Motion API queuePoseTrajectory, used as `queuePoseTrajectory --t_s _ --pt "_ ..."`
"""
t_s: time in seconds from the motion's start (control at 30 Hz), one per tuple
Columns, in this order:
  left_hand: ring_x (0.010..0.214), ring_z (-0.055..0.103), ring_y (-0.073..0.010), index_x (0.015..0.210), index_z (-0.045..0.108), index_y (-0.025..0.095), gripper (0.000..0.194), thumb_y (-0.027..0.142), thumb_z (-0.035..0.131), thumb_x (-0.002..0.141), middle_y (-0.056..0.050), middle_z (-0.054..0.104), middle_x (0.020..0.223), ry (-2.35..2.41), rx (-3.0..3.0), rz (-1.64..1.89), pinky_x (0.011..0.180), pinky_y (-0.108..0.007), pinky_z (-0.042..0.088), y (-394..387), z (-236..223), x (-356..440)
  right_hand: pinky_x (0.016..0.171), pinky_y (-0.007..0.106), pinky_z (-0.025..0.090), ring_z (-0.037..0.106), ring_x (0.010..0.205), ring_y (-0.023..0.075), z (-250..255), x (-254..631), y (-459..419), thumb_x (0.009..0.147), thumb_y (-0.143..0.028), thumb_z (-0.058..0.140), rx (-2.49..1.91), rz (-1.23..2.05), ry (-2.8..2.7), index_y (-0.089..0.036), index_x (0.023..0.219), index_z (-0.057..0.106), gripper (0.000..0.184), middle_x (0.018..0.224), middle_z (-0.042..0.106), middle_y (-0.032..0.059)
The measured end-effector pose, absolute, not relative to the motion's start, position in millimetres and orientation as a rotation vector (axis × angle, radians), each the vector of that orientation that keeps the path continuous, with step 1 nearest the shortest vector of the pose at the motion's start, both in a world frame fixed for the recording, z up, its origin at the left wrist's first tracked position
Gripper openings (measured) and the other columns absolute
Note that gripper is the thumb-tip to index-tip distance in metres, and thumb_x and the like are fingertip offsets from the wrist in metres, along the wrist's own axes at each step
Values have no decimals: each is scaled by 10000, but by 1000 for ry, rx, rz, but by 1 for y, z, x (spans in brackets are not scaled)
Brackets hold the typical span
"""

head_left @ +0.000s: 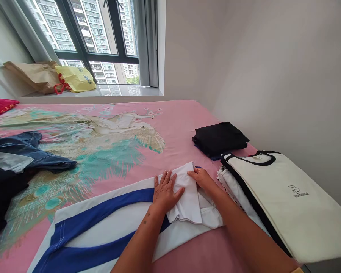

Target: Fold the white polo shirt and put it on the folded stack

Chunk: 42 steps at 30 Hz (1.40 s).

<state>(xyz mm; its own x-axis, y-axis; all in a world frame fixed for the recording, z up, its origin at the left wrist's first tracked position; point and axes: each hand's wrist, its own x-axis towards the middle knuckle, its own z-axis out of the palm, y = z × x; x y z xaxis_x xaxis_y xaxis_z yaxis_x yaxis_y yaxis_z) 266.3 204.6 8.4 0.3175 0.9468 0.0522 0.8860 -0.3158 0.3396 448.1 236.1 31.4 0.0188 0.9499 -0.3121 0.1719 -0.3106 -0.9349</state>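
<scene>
A white shirt with curved blue bands [108, 222] lies spread on the bed in front of me, one side folded over so that a white sleeve [187, 201] rests on top. My left hand [165, 191] presses flat on the cloth beside the sleeve, its fingers spread. At the sleeve's far right corner, my right hand [202, 180] pinches the edge of the fabric between thumb and fingers. Part of the shirt's right end is hidden behind my right forearm.
A stack of folded clothes with a cream T-shirt [290, 193] on top stands at the right. Behind it lies a folded black garment [220, 138]. Jeans [34, 151] and dark clothes [5, 193] lie at the left. Paper bags [76, 79] sit on the windowsill.
</scene>
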Motion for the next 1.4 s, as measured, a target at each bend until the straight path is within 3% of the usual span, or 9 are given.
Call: queuePoseTrajectory --t_s 0.27,0.47,0.67,0.8,0.9,1.0,1.1,1.2,1.4 --pt "1412 160 -248 1428 313 216 734 656 283 840 -44 243 1519 1702 2326 322 1136 -545 21 204 10 267 544 244 459 594 592 149 32 437 246 685 -273 601 -1439 1464 -964 -146 853 616 211 686 662 33" --pt "1416 131 -268 1437 291 175 784 674 255 833 -62 225 1522 1728 2332 293 1127 -570 13 205 7 269 587 239 467 593 610 138 19 438 242 640 -251 572 -1258 1464 -857 -167 978 586 349 713 660 4" --pt "1419 115 -274 1442 279 174 812 693 231 821 -61 222 1523 1742 2320 277 1123 -580 10 205 7 270 596 242 465 593 678 156 10 437 244 658 -274 500 -1405 1204 -899 -139 1056 586 428 762 664 26" --pt "1419 109 -279 1446 268 164 824 695 230 818 -61 219 1524 1745 2319 274 1122 -585 9 205 8 270 739 324 493 613 838 201 21 445 228 733 -284 449 -1680 835 -1067 -113 1276 463 570 987 663 104" --pt "1418 109 -285 1446 270 168 824 694 243 813 -64 225 1523 1744 2317 258 1123 -583 12 205 9 271 971 382 398 524 1109 225 42 439 208 830 -314 386 -1757 376 -1488 -117 1308 454 520 1240 554 147" --pt "1421 102 -272 1455 246 201 735 609 269 843 -42 216 1528 1752 2320 244 1122 -580 17 205 9 271 1104 366 241 353 1303 199 53 416 198 916 -352 268 -1611 323 -2013 -119 1333 450 512 1376 457 117" --pt "1423 101 -252 1457 232 240 640 493 268 871 -4 208 1530 1767 2306 226 1119 -586 31 206 10 271 1141 409 124 232 1378 209 42 399 206 939 -423 212 -1686 515 -2334 -110 1402 364 579 1465 343 99" --pt "1422 101 -255 1451 256 210 686 548 273 855 -14 212 1528 1772 2313 218 1126 -572 17 206 9 271 1141 436 41 169 1400 228 21 401 219 937 -443 202 -1936 432 -2331 -75 1420 320 618 1495 267 123" --pt "1423 95 -251 1449 260 189 740 613 264 842 -35 207 1529 1774 2299 225 1122 -565 -25 207 7 272 1139 406 27 118 1410 204 2 417 225 934 -427 206 -2039 247 -2237 -77 1439 272 617 1514 214 108"
